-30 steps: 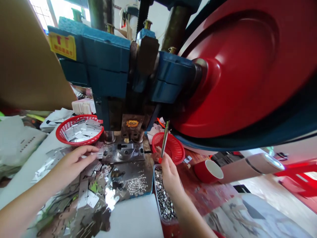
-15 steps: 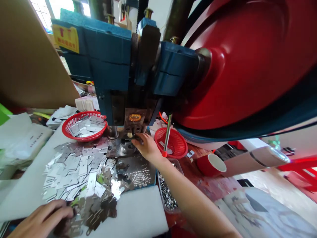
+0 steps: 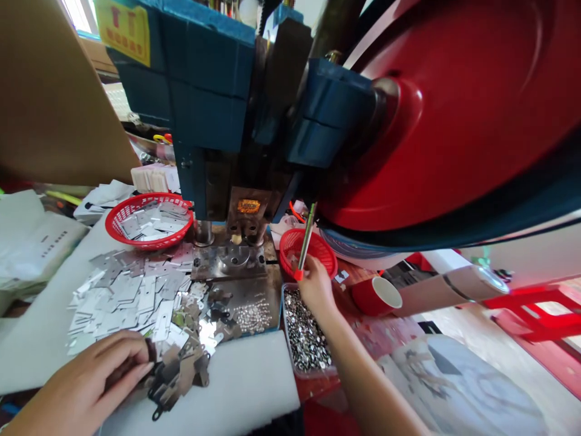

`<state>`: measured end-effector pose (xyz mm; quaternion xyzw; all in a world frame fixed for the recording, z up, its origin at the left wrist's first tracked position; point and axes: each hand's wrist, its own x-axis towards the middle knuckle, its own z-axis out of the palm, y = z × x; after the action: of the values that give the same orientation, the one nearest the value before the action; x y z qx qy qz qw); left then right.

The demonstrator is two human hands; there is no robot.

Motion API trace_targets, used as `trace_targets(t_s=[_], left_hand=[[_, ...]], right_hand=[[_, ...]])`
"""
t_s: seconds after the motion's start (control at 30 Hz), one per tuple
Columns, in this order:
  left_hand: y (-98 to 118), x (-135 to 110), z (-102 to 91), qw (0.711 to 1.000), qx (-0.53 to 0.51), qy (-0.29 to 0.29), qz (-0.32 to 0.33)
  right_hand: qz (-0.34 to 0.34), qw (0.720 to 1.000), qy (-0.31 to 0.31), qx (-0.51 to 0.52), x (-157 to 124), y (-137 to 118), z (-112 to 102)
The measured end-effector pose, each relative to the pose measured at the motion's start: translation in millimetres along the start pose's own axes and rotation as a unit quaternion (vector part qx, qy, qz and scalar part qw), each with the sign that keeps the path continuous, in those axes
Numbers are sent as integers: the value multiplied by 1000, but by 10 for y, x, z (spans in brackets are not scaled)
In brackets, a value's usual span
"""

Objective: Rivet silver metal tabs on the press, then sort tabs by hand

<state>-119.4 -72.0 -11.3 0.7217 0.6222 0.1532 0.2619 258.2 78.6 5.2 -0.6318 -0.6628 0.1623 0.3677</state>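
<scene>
At the lower left my left hand [image 3: 106, 369] pinches a thin metal piece [image 3: 151, 351] between thumb and fingers, by a heap of dark stamped metal plates [image 3: 179, 372]. My right hand [image 3: 316, 287] is at the near rim of a red plastic basket [image 3: 330, 260], beside the red end of a shiny metal rod [image 3: 307, 239]. Its fingertips are partly hidden, and I cannot tell whether they grip anything. Between the hands stands a blue press [image 3: 209, 109]. Its metal die block [image 3: 229, 261] has no hand on it. Pale flat plates [image 3: 122, 303] lie spread left of it.
Another red basket [image 3: 109, 225] holds pale plates. A clear tray of small metal parts [image 3: 288, 345] sits under my right forearm. Small silvery bits [image 3: 252, 315] lie before the die. A big red flywheel [image 3: 454, 115] overhangs the right, above a red cup [image 3: 368, 297].
My right hand has left the press die and moved right to the red basket. My left hand has shifted right and now pinches a metal piece. The view has tilted down slightly.
</scene>
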Motion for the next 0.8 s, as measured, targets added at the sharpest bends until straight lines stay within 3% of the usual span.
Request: trace_targets(t_s=[0.07, 0.13, 0.3, 0.5, 0.63, 0.8], left_hand=[[91, 80, -43, 999, -15, -2, -33], [199, 162, -86, 997, -26, 0, -76], [437, 379, -132, 987, -65, 25, -142], [582, 599, -83, 990, -87, 62, -88], [573, 619, -59, 996, -50, 66, -39], [530, 571, -42, 996, -31, 65, -47]], right_hand=[[-88, 992, -94, 7, -195, -168, 87], [-170, 963, -209, 13, -338, -365, 211], [-245, 920, -300, -62, -388, -651, 431], [-250, 899, -292, -210, -333, -719, 471], [-269, 893, -284, -224, -350, -728, 486], [-289, 894, -260, -222, -372, -705, 521]])
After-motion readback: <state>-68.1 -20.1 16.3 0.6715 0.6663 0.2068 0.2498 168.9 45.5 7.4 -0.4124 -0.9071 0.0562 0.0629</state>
